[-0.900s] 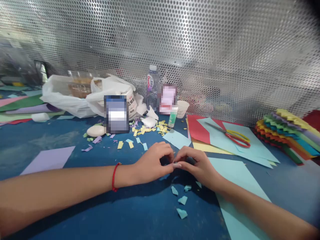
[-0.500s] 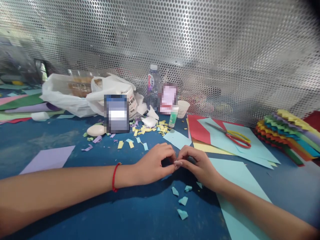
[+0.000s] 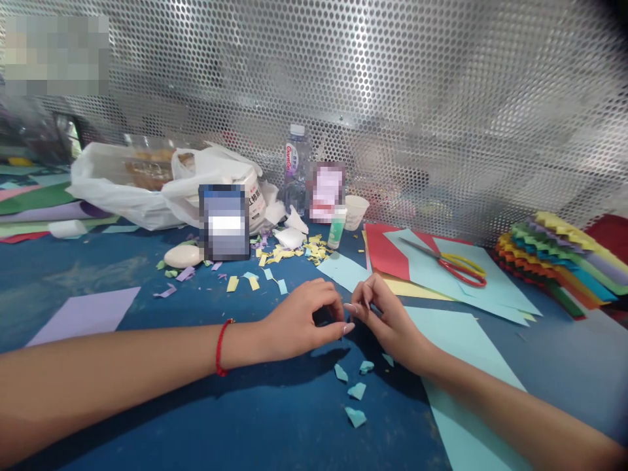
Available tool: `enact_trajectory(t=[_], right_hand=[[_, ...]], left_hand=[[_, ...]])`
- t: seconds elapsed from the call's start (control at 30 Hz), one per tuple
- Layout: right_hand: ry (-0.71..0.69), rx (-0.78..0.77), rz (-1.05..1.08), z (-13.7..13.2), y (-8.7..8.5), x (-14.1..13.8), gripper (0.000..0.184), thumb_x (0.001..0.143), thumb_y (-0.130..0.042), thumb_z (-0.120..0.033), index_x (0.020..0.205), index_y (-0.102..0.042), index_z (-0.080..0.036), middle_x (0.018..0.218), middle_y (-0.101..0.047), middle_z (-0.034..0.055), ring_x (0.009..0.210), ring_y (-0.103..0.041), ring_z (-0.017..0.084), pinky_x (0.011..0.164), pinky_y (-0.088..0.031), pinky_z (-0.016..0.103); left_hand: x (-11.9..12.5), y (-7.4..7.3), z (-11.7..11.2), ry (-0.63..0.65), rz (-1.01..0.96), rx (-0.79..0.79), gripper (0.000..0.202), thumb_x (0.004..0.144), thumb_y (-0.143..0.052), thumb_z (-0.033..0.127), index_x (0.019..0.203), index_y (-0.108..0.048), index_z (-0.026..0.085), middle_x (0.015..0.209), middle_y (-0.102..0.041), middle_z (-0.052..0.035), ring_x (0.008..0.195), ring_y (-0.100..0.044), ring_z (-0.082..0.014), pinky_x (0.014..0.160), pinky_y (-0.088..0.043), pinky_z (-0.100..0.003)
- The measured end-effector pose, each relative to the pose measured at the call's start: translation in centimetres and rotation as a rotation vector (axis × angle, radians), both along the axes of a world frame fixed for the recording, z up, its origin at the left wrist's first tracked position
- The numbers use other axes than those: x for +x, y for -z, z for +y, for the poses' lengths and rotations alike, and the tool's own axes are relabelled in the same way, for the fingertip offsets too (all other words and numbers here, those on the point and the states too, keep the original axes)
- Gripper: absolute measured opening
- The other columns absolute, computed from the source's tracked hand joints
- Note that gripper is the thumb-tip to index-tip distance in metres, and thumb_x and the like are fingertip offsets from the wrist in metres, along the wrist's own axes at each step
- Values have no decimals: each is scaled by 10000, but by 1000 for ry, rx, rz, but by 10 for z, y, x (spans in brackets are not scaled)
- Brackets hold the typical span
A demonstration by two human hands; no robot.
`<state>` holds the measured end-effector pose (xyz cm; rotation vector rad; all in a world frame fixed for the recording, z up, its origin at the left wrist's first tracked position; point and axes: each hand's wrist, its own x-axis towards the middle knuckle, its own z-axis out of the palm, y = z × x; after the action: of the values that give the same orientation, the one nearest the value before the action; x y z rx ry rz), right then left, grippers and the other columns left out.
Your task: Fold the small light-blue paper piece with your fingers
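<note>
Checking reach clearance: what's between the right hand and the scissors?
Head view: from the right hand, a strip of yellow paper, then the pale blue paper sheet that the scissors lie on.

My left hand (image 3: 299,320) and right hand (image 3: 385,320) sit just apart, with only a narrow gap between them. Straight ahead, a hand can pass over the blue table (image 3: 73,278) and across the yellow paper scraps (image 3: 314,250), but the water bottle (image 3: 296,170) and white plastic bag (image 3: 127,190) stand in the way further back, before the perforated metal screen (image 3: 392,98). To the right, scissors (image 3: 458,269) lie on the coloured paper sheets (image 3: 387,252). Below my hands, small light-blue paper pieces (image 3: 356,391) lie on the table.
</note>
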<state>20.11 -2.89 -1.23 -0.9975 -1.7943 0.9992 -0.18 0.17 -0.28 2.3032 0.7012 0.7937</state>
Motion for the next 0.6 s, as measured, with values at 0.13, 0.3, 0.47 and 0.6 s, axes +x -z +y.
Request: enact_trajectory(t=[0.13,0.3,0.47,0.6], right_hand=[[-59,-28,14,1,0,0,232,1000,-483,-295,833,-330,-243,853,-457,-24,744,-402,139,680,-367,284],[-123,-45,63,1,-1,1,257,1005,-479,-294,821,-308,-244,841,-432,-26,742,-384,140,681,-351,287],[-156,-43,47,0,-3,1,259,1015,-457,-305,820,-297,-244,836,-418,-23,736,-363,143,683,-342,291],[-195,-61,31,0,-4,-1,236,1024,-420,-309,829,-304,-244,830,-415,-21,731,-365,143,691,-361,291]], left_hand=[[1,-1,0,11,8,2,226,856,-690,327,742,-597,156,776,-585,-3,789,-521,-155,726,-370,-278],[2,0,0,8,12,19,234,859,-688,331,738,-589,157,767,-579,1,777,-515,-153,721,-365,-279],[1,1,1,7,21,24,233,861,-686,330,740,-580,162,766,-592,2,780,-515,-156,728,-371,-283],[2,0,2,16,17,18,234,869,-671,331,732,-580,164,765,-597,-6,780,-529,-158,714,-386,-276]])
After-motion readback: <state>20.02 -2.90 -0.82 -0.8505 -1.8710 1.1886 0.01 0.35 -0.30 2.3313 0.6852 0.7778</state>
